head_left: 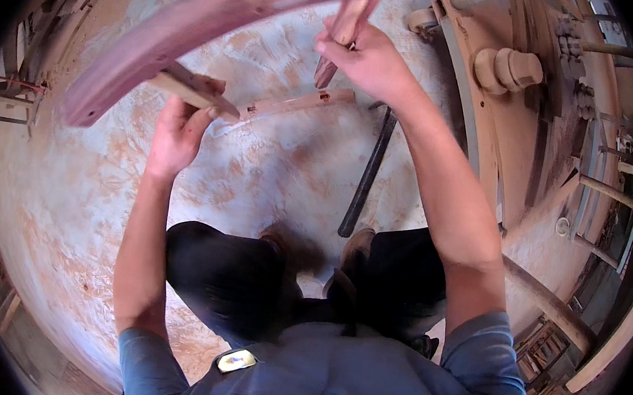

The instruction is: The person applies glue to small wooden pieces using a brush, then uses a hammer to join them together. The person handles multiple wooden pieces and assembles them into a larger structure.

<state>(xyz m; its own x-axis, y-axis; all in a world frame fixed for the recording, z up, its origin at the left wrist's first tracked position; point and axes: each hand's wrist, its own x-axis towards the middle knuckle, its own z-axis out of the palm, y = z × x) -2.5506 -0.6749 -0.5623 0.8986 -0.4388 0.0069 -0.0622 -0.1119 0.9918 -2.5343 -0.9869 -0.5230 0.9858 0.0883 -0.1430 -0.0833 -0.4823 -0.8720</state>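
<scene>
A long curved reddish wooden piece (195, 36) is held up above the floor, with two short wooden struts projecting from it. My left hand (175, 131) grips the left strut (201, 93), thumb along its side. Around the right strut (348, 26) the fingers of my right hand (377, 61) are closed. On the floor beneath lies a slimmer wooden rail (291, 105) with dark slots; the struts' lower ends are near it, and whether they touch it I cannot tell. A black-handled tool (368, 176), its head mostly hidden by my right arm, rests between the rail and my feet.
Turned wooden pieces (508, 70) sit on boards at the right. A round pole (548, 304) and a pale plank (613, 336) are at the lower right. Wood pieces (31, 60) are stacked along the left. The pale floor (68, 198) is streaked with brown dust.
</scene>
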